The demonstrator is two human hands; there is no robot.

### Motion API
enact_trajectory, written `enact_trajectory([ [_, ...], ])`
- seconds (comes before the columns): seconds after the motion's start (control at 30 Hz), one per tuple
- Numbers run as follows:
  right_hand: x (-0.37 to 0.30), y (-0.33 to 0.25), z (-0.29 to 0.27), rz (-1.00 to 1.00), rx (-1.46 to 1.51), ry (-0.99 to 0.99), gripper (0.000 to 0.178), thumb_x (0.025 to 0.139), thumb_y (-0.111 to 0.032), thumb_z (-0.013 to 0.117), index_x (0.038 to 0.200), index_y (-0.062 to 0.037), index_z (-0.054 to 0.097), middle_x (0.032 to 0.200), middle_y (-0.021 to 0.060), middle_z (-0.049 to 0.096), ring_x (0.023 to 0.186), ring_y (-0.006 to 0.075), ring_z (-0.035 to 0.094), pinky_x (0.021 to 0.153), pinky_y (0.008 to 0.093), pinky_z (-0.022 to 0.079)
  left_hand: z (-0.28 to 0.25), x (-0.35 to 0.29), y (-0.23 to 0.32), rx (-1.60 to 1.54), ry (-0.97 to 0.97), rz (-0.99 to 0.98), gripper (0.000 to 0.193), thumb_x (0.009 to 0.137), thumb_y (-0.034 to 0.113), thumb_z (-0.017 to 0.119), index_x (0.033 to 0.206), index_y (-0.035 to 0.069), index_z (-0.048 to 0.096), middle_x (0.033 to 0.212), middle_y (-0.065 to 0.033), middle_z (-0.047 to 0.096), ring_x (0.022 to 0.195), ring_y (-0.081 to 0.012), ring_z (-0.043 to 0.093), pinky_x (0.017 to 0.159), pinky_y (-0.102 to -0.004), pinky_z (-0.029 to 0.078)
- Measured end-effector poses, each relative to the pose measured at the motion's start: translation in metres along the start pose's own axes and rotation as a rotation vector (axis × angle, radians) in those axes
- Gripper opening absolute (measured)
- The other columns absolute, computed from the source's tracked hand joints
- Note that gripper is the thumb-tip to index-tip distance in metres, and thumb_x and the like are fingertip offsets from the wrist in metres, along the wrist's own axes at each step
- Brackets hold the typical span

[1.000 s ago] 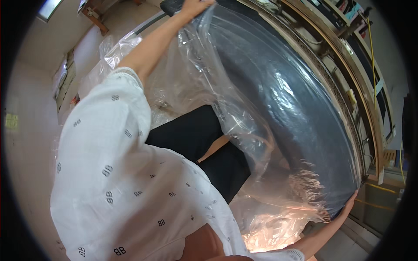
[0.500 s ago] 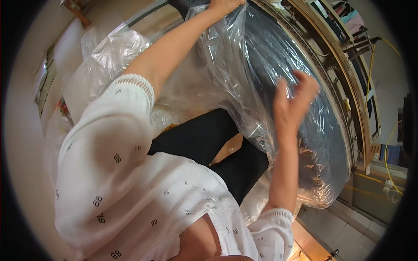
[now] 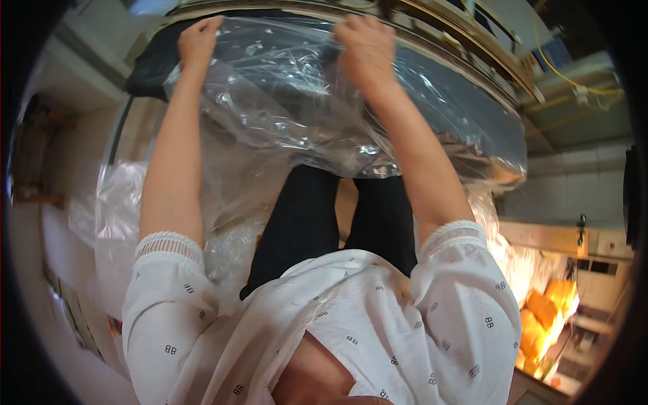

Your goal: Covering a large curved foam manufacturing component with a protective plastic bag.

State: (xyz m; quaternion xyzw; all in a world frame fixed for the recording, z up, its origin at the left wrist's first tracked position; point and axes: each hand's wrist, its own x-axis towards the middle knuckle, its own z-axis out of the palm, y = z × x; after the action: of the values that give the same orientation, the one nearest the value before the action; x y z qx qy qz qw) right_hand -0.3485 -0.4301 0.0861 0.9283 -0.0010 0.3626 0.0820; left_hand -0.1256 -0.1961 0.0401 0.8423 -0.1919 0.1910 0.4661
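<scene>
Clear plastic sheeting (image 3: 270, 121) drapes in shiny wrinkles over a long dark-topped surface (image 3: 150, 71) and hangs down its near side towards my legs. At the far left, my left hand (image 3: 199, 44) is closed, pinching the sheeting's far edge. My right hand (image 3: 368, 50) reaches to the far edge near the middle, its fingers curled down on the same sheeting; their tips are slightly blurred and partly hidden. A taut line of plastic runs between the two hands.
Wooden rails (image 3: 466, 44) run beyond the dark surface. More crumpled plastic (image 3: 121, 202) hangs at the left. A yellow cable (image 3: 550, 64) crosses the far right. Orange-yellow bundles (image 3: 543, 317) lie brightly lit at the lower right.
My view has turned to the right. My right hand, open and raised above the sheeting before, has come to its far edge and closed. My left hand still grips the plastic.
</scene>
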Motion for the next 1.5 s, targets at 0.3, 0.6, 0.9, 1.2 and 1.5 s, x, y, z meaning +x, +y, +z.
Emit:
enact_trajectory([
  [0.3,-0.257,0.146,-0.289,0.796,-0.09,0.252,0.018,0.069,0.004,0.044,0.078,-0.0031,0.058,0.081,0.0038,0.06,0.081,0.0183,0.057,0.078,0.0297,0.044,-0.003,0.003,-0.004,-0.008,-0.002,0.012,0.037,0.078,0.047,0.06,0.093,0.014,0.07,0.088,-0.009,0.068,0.085,-0.0224,0.064,0.075,-0.0297,0.045],
  [0.6,-0.216,0.225,-0.318,1.176,0.639,0.674,0.03,0.081,-0.022,0.064,0.106,-0.0076,0.056,0.091,0.0036,0.058,0.081,0.0124,0.055,0.072,0.0253,0.044,-0.009,0.007,-0.008,0.051,-0.024,-0.023,0.041,0.079,0.044,0.061,0.1,0.009,0.068,0.096,-0.0084,0.067,0.092,-0.0189,0.062,0.082,-0.0285,0.043],
  [0.9,-0.283,0.266,-0.181,1.194,0.268,-0.04,0.025,0.077,-0.014,0.064,0.099,-0.0076,0.055,0.067,0.0067,0.06,0.06,0.013,0.056,0.055,0.0269,0.043,-0.077,0.006,-0.048,0.376,-0.099,0.069,0.038,0.086,0.038,0.055,0.104,0.007,0.066,0.099,-0.01,0.066,0.095,-0.0215,0.061,0.085,-0.0291,0.042],
  [1.2,-0.252,0.289,-0.162,0.899,0.035,-0.17,0.024,0.08,-0.03,0.061,0.076,-0.0066,0.058,0.079,0.0107,0.057,0.073,0.0285,0.056,0.063,0.0354,0.043,-0.069,0.009,-0.066,0.472,-0.06,0.092,0.037,0.089,0.037,0.051,0.108,0.009,0.064,0.106,-0.0084,0.064,0.097,-0.021,0.06,0.084,-0.0288,0.043],
  [1.5,-0.251,0.339,-0.159,1.01,0.321,-0.35,0.029,0.074,-0.028,0.071,0.08,-0.0015,0.061,0.071,0.0015,0.056,0.066,0.0115,0.05,0.063,0.0256,0.041,-0.072,0.009,-0.068,0.431,-0.076,0.079,0.036,0.09,0.034,0.051,0.109,0.006,0.063,0.107,-0.0067,0.064,0.099,-0.0183,0.059,0.087,-0.0268,0.041],
])
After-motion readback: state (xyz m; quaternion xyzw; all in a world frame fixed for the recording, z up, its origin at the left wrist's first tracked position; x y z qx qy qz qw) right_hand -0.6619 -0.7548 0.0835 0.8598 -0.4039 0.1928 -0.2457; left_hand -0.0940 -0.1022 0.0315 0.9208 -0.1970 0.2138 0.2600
